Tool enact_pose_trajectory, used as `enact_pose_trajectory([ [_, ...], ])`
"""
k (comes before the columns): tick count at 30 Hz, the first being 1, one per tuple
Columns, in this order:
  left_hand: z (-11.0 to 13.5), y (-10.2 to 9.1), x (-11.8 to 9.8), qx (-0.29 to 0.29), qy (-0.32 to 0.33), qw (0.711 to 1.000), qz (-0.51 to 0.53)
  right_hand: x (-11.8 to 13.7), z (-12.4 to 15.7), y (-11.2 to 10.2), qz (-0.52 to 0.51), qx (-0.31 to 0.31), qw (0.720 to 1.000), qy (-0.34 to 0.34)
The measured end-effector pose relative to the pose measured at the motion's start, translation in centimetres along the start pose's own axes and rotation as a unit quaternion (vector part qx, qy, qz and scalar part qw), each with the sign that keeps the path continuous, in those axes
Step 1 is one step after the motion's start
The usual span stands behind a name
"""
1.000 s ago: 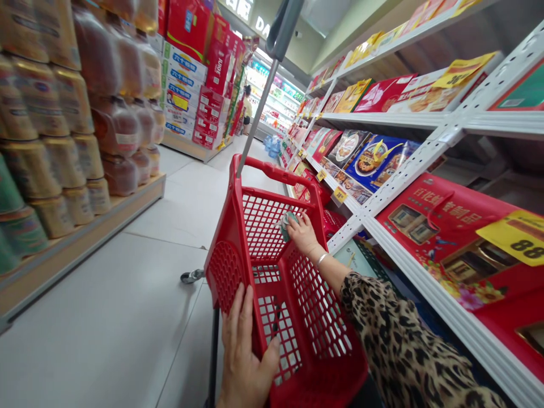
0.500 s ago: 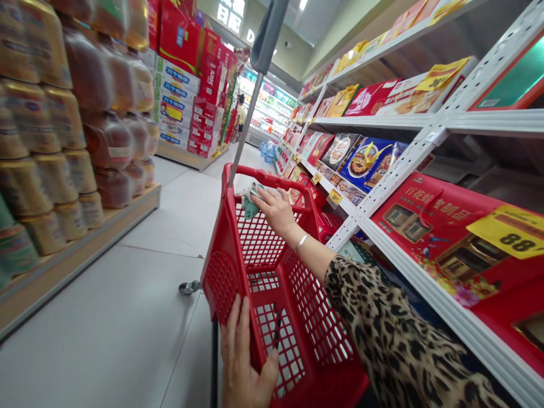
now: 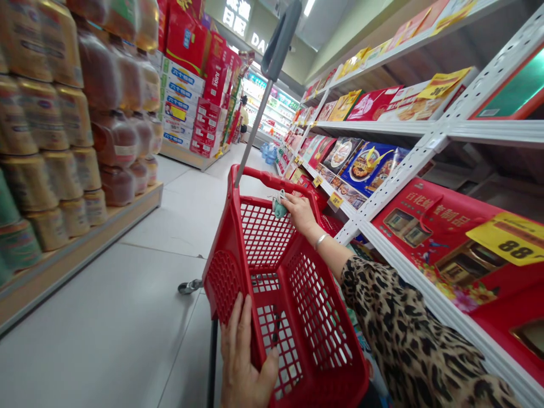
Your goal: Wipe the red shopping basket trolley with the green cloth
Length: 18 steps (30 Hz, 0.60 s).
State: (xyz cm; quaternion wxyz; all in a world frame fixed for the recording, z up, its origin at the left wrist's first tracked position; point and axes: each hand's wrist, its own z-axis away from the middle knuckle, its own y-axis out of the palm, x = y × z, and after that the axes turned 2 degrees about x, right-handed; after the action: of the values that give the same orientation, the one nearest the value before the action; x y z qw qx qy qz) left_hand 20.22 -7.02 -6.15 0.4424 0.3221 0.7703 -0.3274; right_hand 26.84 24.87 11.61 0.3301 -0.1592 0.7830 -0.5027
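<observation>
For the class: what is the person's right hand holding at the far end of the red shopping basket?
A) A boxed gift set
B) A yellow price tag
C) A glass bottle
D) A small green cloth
D: the right hand holds a small pale green cloth at the far end of the red shopping basket.

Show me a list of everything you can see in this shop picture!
Shopping basket: one, red, in front of the person.
Basket pole: one, grey, rising from the basket.
Castor wheel: one, grey, on the floor by the basket.
Gift boxes: many, mostly red and blue, on the right shelves.
Price tag: one big, yellow, on the right shelves.
Jugs: many, brown, stacked left.
Tins: many, gold, stacked left.
Cartons: many, red and white, stacked ahead.
Shopper: one, far down the aisle.
Cloth: one, pale green, on the basket rim.
Right hand: one, pinching the cloth.
Left hand: one, flat on the basket.
Sleeve: one, leopard print, on the right arm.
Bracelet: one, silver, on the right wrist.
</observation>
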Motion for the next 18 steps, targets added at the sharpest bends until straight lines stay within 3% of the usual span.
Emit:
enact_pose_trajectory([
  [5,0.2,0.1,0.6,-0.004,0.002,1.000,-0.003,-3.4,2.7,-0.6,0.057,0.063,0.995,0.056],
  [10,0.2,0.0,1.8,0.017,0.042,0.999,-0.013,-6.2,6.0,-1.3,0.075,0.074,0.987,0.122],
  [15,0.0,-0.2,1.8,0.010,0.023,1.000,-0.003,-7.6,9.7,-0.8,0.060,0.081,0.979,0.175],
  [18,-0.4,-0.4,2.3,0.035,0.029,0.999,0.004,-7.5,11.8,-0.3,0.035,0.086,0.979,0.181],
])
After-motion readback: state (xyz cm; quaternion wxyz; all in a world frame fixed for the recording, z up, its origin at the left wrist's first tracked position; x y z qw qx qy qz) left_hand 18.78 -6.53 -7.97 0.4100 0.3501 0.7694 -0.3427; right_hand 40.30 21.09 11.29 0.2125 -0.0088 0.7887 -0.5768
